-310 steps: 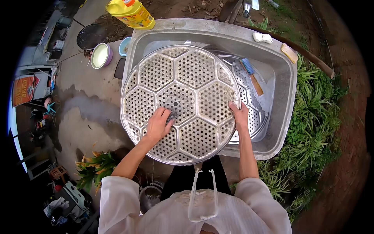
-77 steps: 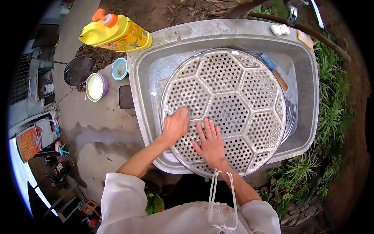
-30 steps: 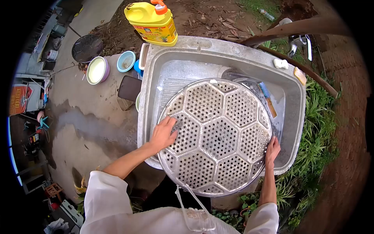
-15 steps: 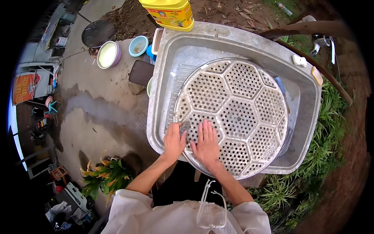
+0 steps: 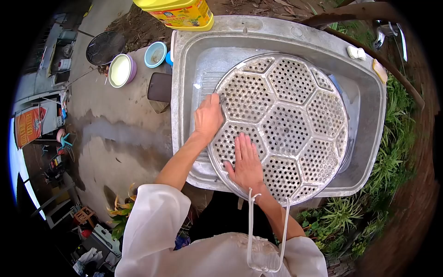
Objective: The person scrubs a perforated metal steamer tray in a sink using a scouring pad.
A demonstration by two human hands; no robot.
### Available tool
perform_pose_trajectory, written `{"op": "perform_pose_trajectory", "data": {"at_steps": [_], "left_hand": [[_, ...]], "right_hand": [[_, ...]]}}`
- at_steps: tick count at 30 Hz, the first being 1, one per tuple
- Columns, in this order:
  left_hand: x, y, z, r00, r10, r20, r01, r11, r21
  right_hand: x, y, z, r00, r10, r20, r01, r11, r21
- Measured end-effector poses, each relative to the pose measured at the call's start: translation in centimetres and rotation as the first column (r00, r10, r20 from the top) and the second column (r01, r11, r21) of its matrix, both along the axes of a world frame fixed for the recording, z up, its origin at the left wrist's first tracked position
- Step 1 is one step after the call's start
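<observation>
A round metal tray [image 5: 286, 129] with hexagon patterns of holes lies tilted across the grey stone sink [image 5: 184, 55]. My left hand [image 5: 208, 116] is at the tray's left rim, its fingers curled and closed; a scouring pad showed there earlier, but what is inside the fingers now is hidden. My right hand [image 5: 247, 164] lies flat on the lower left part of the tray, fingers stretched out and holding nothing.
A yellow jug [image 5: 184, 15] stands on the sink's top left corner. White soap [image 5: 356, 52] and a sponge [image 5: 380, 71] sit on the right rim. Basins [image 5: 122, 70] and a brown stool [image 5: 159, 87] are at left; plants [image 5: 344, 214] grow at right.
My left hand has moved up from the tray's lower left to its left rim. My right hand stays flat on the tray. The view has shifted slightly.
</observation>
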State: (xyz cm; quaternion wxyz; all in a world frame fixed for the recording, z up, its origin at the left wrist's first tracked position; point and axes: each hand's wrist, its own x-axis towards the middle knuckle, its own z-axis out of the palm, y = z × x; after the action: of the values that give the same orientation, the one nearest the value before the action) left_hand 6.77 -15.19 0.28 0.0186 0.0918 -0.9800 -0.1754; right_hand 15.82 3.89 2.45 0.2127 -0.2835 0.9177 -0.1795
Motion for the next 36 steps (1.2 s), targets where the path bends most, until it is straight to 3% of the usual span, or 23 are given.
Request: {"op": "perform_pose_trajectory", "data": {"at_steps": [3,7,11,14,16,19,22,24,26,28,31,32,34,36], "left_hand": [[-0.6,0.6,0.1,1.0,0.008,-0.017,-0.007,0.997,0.073],[9.0,1.8,4.3,0.993,-0.106,0.042,0.098,0.983,0.156],[-3.3,0.1,-0.3,0.999,0.033,0.006,-0.033,0.999,0.011],[-1.7,0.5,0.9,0.999,-0.04,-0.005,0.041,0.998,0.052],[6.2,1.0,1.5,0.998,-0.039,0.051,0.032,0.99,0.136],[7.3,1.4,2.7,0.992,-0.104,0.072,0.096,0.989,0.11],[-4.5,0.8,-1.2,0.999,0.036,-0.024,-0.035,0.999,0.025],[-7.1,1.2,-1.6,0.995,0.077,-0.067,-0.077,0.997,0.008],[-6.4,2.2,-0.1,0.988,-0.14,-0.059,0.14,0.99,0.001],[-0.8,3.2,0.8,0.917,-0.368,-0.152,0.385,0.918,0.098],[-1.5,3.4,-0.1,0.858,-0.512,-0.03,0.51,0.847,0.151],[-4.8,3.4,-1.1,0.866,-0.498,-0.049,0.5,0.857,0.127],[-11.6,4.8,-2.3,0.958,-0.246,-0.151,0.254,0.967,0.037],[-11.2,5.6,-1.9,0.951,-0.285,-0.118,0.291,0.956,0.033]], "right_hand": [[-0.3,-0.5,-0.2,1.0,-0.006,-0.009,0.007,1.0,0.025],[-0.5,-0.5,-0.1,0.999,0.014,0.032,-0.015,1.0,0.023],[-0.5,-0.5,-0.2,0.999,-0.003,0.035,0.003,1.0,0.0],[-0.2,-0.2,0.0,0.999,0.007,0.035,-0.008,1.0,0.013],[-0.4,-0.6,-0.1,0.999,-0.012,0.037,0.013,1.0,-0.025],[-0.4,-0.5,-0.1,0.999,-0.013,0.038,0.015,0.999,-0.046],[-0.6,-0.8,-0.2,0.999,-0.025,0.041,0.026,0.999,-0.023],[-0.5,-0.6,0.0,1.0,-0.014,0.013,0.014,1.0,-0.015],[-0.3,-0.3,0.1,1.0,-0.013,0.019,0.013,1.0,-0.005],[-0.6,-0.6,-0.1,1.0,-0.006,0.024,0.006,1.0,-0.013],[-1.0,-0.6,0.4,0.993,0.033,0.116,-0.036,0.999,0.028],[-0.7,-0.6,-0.3,0.999,-0.016,0.051,0.019,0.999,-0.048],[-1.0,-0.7,-0.3,0.998,-0.037,0.047,0.04,0.997,-0.062],[-1.0,-0.6,0.4,1.0,-0.015,0.021,0.015,0.999,-0.03]]}}
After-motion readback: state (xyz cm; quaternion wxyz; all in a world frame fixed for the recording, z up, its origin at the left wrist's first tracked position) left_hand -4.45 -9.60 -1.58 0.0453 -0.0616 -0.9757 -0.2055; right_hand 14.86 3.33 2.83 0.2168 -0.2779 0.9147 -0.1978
